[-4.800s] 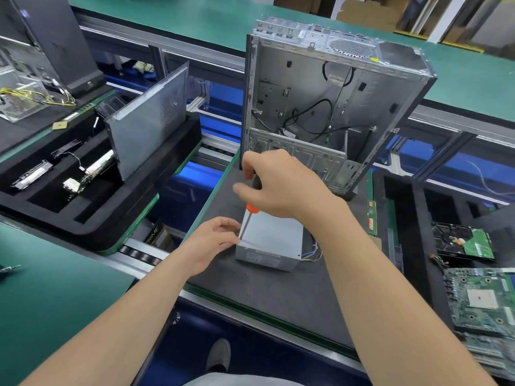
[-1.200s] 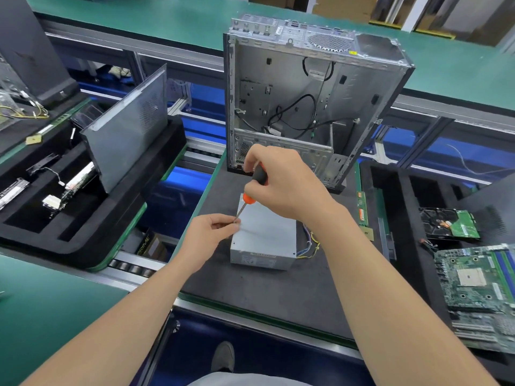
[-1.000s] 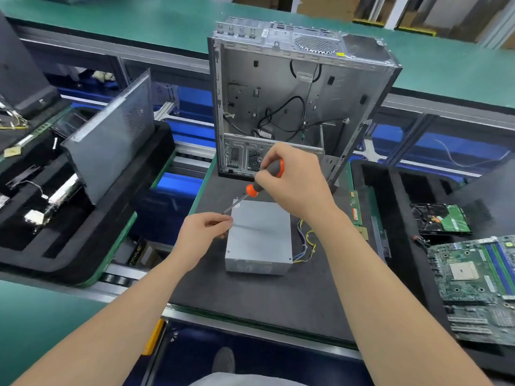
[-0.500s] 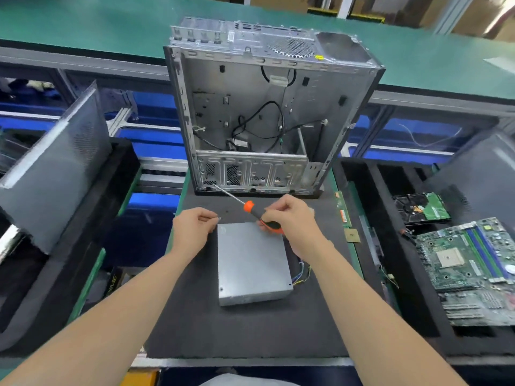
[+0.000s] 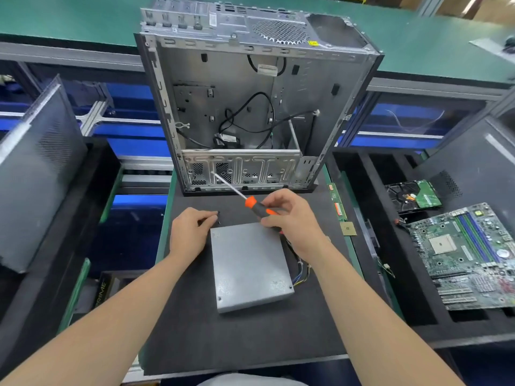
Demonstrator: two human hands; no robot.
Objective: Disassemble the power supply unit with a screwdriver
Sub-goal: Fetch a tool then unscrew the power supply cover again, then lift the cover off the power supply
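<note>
The grey metal power supply unit (image 5: pixel 249 266) lies flat on the black foam mat (image 5: pixel 237 335), coloured wires trailing from its right side. My right hand (image 5: pixel 292 218) grips the orange-and-black screwdriver (image 5: pixel 257 208) above the unit's far right corner, its shaft pointing up-left toward the case. My left hand (image 5: pixel 191 232) rests at the unit's far left corner, fingertips pinched on a small dark screw (image 5: pixel 218 213).
An empty open computer case (image 5: pixel 250 107) stands upright just behind the mat. A motherboard (image 5: pixel 471 254) and hard drive (image 5: pixel 415 195) lie in black trays on the right. A grey side panel (image 5: pixel 36 174) leans in the left tray.
The screwdriver came off the unit's left corner and swung up to the right. My left hand drew away from the corner with a small screw. The view tilted down over the unit.
</note>
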